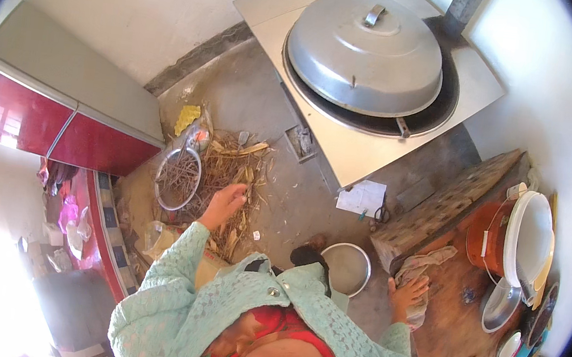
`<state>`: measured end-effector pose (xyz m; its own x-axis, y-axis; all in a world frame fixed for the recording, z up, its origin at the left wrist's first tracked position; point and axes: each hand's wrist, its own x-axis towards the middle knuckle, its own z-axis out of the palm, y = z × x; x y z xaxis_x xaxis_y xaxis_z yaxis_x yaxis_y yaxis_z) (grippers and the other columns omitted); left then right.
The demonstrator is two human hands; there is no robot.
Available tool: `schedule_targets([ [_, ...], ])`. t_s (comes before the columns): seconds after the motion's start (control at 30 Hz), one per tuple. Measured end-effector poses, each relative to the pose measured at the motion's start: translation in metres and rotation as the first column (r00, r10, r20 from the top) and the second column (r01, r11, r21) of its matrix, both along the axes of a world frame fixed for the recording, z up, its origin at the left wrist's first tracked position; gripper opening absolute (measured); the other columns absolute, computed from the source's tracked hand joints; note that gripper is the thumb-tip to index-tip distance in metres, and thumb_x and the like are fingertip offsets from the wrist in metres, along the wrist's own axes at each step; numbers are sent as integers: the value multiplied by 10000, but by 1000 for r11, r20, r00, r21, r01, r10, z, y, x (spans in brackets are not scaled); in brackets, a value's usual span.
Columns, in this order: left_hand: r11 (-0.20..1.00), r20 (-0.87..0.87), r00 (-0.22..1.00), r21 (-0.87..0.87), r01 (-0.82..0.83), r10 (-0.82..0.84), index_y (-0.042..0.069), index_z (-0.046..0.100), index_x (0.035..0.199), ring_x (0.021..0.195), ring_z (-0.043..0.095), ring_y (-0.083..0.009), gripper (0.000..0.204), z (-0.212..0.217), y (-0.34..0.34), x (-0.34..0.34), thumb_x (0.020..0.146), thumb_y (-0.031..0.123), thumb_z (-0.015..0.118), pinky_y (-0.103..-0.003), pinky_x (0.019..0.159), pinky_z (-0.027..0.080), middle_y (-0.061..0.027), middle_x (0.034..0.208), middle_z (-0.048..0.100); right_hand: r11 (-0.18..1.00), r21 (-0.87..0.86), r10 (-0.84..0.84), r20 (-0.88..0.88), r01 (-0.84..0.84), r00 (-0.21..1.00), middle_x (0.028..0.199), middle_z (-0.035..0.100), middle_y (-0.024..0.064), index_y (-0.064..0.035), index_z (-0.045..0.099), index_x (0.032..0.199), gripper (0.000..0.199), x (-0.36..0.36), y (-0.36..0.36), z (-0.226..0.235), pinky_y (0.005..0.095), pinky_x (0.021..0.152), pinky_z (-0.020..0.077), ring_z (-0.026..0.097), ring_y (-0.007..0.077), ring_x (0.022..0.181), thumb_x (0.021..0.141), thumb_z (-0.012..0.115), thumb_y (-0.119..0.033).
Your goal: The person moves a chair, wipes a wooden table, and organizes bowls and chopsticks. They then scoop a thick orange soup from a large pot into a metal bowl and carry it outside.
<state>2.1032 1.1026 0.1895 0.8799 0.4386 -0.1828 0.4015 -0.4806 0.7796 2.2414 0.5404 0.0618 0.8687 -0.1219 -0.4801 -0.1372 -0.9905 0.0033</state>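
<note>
Mint-green lace cardigan, silver buttons; red patterned top beneath.

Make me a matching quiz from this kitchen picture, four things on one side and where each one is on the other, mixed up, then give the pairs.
Things:
1. domed metal lid
2. cloth
3. dry stalks
4. metal basin

Places:
A. on the floor near the person's feet
B. under the right hand on the wooden counter
C. over the big pot in the stove
D. piled on the floor at the left hand

Pairs: 1-C, 2-B, 3-D, 4-A
</note>
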Motion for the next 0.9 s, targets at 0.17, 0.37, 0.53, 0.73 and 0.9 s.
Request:
schedule_targets([
  [0.17,992,161,981,70,103,-113,7,542,1127,862,607,-224,327,32,1,108,837,151,591,-319,782,474,-143,956,616,1000,-8,-19,47,20,999,1495,-94,163,7,225,1403,1074,-5,-3,-7,670,993,85,-116,417,1351,708,403,-793],
  [0.37,981,266,948,135,141,-173,-2,561,1101,894,612,-217,319,66,17,212,834,168,604,-322,783,480,-143,976,631,998,47,-34,82,31,996,1500,-85,148,-18,209,1413,1029,-2,1,-3,667,999,59,-95,424,1352,742,325,-790],
  [0.53,975,394,896,158,156,-207,5,588,1066,880,616,-220,300,93,38,318,820,172,621,-321,763,486,-140,963,637,993,43,-111,95,107,989,1504,-72,139,-35,165,1425,873,2,5,-6,623,1019,109,-47,386,1369,837,406,-634],
  [0.73,946,443,852,277,167,-280,26,604,1038,807,609,-230,316,90,76,455,788,214,643,-334,732,481,-137,960,618,963,153,-260,320,221,911,1489,9,202,6,166,1412,812,13,14,-46,541,1064,125,61,408,1356,856,529,-463],
  [0.9,916,440,850,386,114,-291,27,577,1081,849,601,-271,416,69,88,559,771,294,651,-371,762,462,-157,1032,590,954,85,-297,362,287,883,1466,54,252,41,168,1395,815,9,21,-62,505,1076,147,118,437,1332,817,612,-324],
])
